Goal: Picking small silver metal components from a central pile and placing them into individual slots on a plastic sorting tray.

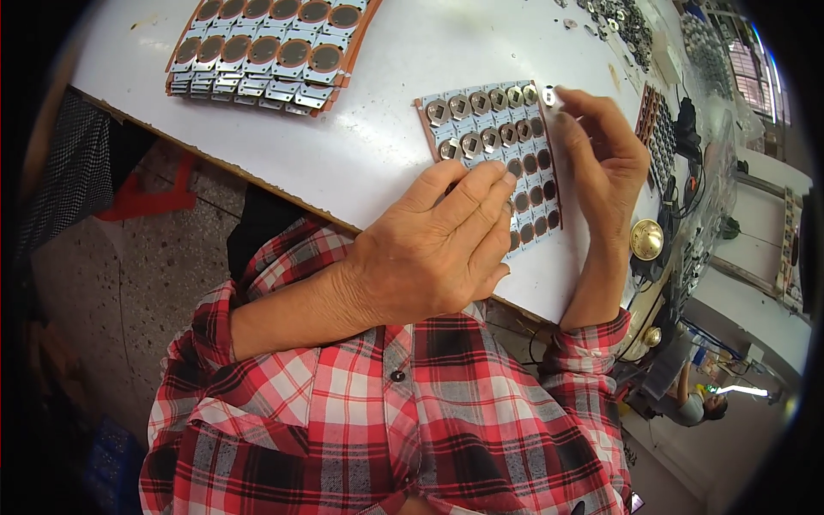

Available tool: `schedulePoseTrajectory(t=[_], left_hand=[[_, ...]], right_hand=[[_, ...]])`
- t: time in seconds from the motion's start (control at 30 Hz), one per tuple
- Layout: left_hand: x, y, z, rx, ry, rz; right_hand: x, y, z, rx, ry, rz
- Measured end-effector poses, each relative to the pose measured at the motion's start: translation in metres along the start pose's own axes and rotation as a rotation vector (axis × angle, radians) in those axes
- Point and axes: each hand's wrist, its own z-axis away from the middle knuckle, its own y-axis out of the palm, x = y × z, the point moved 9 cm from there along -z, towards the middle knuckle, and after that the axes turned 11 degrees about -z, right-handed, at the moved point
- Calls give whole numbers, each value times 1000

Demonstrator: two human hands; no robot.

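Note:
A flat panel of joined pale-blue circuit boards (522,153) lies on the white table, with brown strips along its sides. Shiny round metal clips (479,104) with dark diamond-shaped openings cover its far rows; nearer rows show bare dark discs. My left hand (438,236) rests over the panel's near left part, fingers bent and pressed together, fingertips down on the boards. Whatever is under them is hidden. My right hand (601,146) is just off the panel's far right corner, thumb and finger pinching a small round silver clip (549,95).
A stack of similar panels (257,53) lies at the far left of the white table (378,120). Loose metal pieces (622,26) are heaped at the far right. Another panel (657,137), cables and a round gold-coloured metal part (646,239) lie on the right. Another person (691,405) is in the background.

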Motion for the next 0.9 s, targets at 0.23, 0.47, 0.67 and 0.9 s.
schedulePoseTrajectory(t=[0.23, 0.47, 0.67, 0.9], left_hand=[[0, 0, 0, -7, 2, 0], [0, -1, 0, -5, 1, 5], [1, -2, 0, -3, -9, -12], [0, -1, -1, 7, -6, -12]], right_hand=[[1, 2, -11, 18, -189, 198], [-11, -10, 6, -117, 175, -336], [-12, 4, 12, -16, 242, -312], [-1, 7, 13, 34, 56, -79]])
